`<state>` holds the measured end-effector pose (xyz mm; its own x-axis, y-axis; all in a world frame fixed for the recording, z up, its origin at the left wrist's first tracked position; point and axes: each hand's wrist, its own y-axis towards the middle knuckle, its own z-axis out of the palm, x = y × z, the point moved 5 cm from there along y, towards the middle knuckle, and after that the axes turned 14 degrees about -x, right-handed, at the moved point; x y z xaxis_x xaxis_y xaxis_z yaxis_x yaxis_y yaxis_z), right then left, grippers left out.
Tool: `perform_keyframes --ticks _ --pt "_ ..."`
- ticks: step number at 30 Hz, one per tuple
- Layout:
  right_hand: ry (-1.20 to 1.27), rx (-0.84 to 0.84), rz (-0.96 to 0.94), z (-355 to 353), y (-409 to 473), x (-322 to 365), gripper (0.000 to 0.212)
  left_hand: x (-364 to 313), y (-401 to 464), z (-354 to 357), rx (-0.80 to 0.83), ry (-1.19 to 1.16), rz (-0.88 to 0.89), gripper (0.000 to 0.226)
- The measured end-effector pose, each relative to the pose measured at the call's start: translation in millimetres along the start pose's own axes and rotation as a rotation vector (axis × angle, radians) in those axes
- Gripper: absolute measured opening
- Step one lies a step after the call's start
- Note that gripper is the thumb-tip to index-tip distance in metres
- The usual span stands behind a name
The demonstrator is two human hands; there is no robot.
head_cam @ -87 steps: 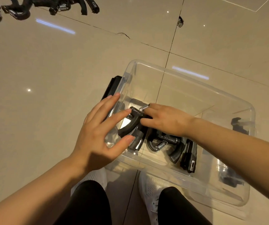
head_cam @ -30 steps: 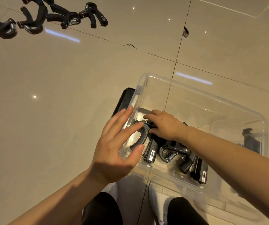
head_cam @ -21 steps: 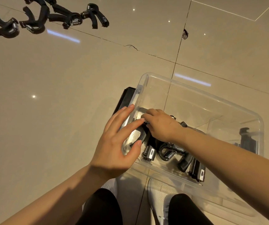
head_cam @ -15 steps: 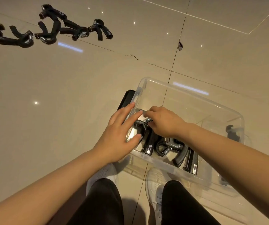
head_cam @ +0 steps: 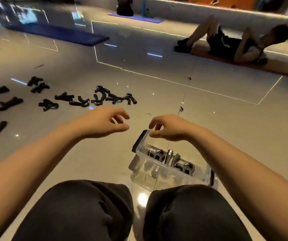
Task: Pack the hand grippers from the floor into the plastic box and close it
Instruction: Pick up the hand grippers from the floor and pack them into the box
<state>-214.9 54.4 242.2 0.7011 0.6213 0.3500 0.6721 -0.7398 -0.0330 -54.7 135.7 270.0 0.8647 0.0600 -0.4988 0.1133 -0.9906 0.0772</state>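
A clear plastic box (head_cam: 150, 173) stands on the tiled floor in front of my knees, with several black hand grippers (head_cam: 171, 160) lying inside it. Its black latch (head_cam: 138, 141) shows at the left end. My left hand (head_cam: 103, 123) hovers above the floor to the left of the box, fingers loosely curled and apart, holding nothing. My right hand (head_cam: 170, 127) hangs over the box's far left corner, also empty with fingers apart. Several more black hand grippers (head_cam: 98, 98) lie scattered on the floor to the far left.
My two knees in black trousers (head_cam: 122, 211) fill the bottom of the view. A person lies on an orange mat (head_cam: 235, 44) at the far right. A blue mat (head_cam: 61, 34) lies at the far left, and a second blue mat (head_cam: 136, 18) further back.
Both hands have come up out of the box, leaving the gripper inside. My head has lifted, so the view now takes in the room and the grippers on the floor.
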Motion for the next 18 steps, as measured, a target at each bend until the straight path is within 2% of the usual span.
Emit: perform_keyframes --ticks 5,9,11,13,16,18 --pt "0.066 -0.085 -0.047 -22 -16 70 0.035 -25 -62 -52 -0.179 0.112 -0.049 0.031" --pt "0.135 -0.197 -0.042 4 -14 106 0.035 3 -98 -58 -0.329 0.177 -0.166 0.027" --pt "0.137 -0.149 -0.035 33 -14 117 0.04 37 -119 -45 -0.387 0.184 -0.251 0.028" --pt "0.084 -0.04 -0.054 59 -8 126 0.047 73 -143 -28 -0.373 0.191 -0.357 0.031" --pt "0.083 -0.025 -0.101 69 6 146 0.05 119 -170 -20 -0.308 0.204 -0.457 0.038" --pt "0.097 -0.004 -0.167 75 11 165 0.051 139 -177 -29 -0.358 0.157 -0.504 0.037"
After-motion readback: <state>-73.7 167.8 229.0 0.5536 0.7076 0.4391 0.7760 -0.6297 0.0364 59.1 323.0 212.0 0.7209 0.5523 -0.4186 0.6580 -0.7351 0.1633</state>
